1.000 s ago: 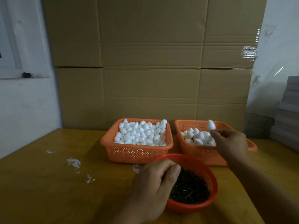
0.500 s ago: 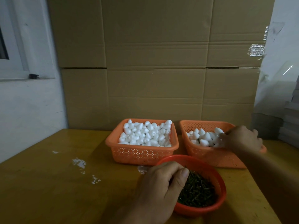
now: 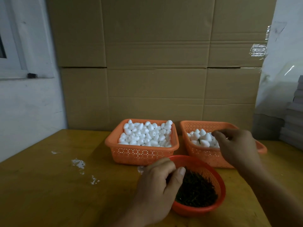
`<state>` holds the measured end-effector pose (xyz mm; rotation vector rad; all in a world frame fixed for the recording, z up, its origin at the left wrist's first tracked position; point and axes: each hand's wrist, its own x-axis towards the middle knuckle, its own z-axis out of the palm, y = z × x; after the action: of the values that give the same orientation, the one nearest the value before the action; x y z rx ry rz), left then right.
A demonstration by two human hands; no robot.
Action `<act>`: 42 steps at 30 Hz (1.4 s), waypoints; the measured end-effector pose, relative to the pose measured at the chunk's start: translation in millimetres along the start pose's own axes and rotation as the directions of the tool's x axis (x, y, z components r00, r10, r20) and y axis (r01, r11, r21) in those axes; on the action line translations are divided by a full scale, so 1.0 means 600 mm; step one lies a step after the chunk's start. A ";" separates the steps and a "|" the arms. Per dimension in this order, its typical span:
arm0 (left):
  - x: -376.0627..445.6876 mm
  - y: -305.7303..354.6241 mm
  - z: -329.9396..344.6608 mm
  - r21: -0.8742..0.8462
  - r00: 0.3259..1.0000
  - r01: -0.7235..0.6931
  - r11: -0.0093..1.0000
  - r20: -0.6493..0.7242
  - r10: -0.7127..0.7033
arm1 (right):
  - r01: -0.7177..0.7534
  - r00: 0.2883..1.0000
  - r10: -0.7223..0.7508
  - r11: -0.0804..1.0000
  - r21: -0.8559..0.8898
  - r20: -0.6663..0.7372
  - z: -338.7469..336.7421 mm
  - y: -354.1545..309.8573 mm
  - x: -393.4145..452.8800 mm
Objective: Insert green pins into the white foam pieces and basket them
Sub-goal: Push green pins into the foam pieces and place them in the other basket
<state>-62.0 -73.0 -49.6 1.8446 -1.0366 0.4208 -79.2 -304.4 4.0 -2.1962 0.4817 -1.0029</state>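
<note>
A round red bowl (image 3: 220, 185) of dark green pins (image 3: 196, 189) stands near the table's front edge. My left hand (image 3: 157, 185) reaches over the bowl's left rim, thumb and curled fingers pinching into the pins. Behind it, the left orange basket (image 3: 141, 151) is heaped with plain white foam pieces (image 3: 146, 135). The right orange basket (image 3: 201, 155) holds fewer foam pieces (image 3: 201, 138), one showing a green pin. My right hand (image 3: 236, 145) hovers over that basket with loosely bent fingers and holds nothing.
The wooden table (image 3: 65, 185) has white flecks at left. Large cardboard boxes (image 3: 155, 71) stand close behind the baskets. A white wall with a window sill lies left. Grey stacked sheets (image 3: 293, 122) and a plastic-covered stack sit at right.
My right hand carried a white foam piece down into the right basket and let it go. My left hand stayed at the bowl of pins.
</note>
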 end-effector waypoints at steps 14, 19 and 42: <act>0.133 -0.067 -0.084 0.267 0.951 0.298 0.916 0.000 -0.309 | 0.207 0.948 -0.207 0.978 0.026 0.242 0.009 -0.027 -0.114; 0.228 -0.117 -0.105 0.500 0.870 0.327 0.802 0.172 -0.461 | 0.201 0.951 -0.200 0.979 0.019 0.236 0.004 -0.030 -0.118; 0.264 -0.156 -0.074 0.842 0.538 0.088 0.533 0.410 -0.736 | 0.258 0.932 -0.213 0.958 -0.126 0.292 0.007 -0.045 -0.134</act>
<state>111.4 -92.2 23.7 3.1348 -0.8180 -0.3995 -126.0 -238.1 -21.3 -2.5394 0.1765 -0.7794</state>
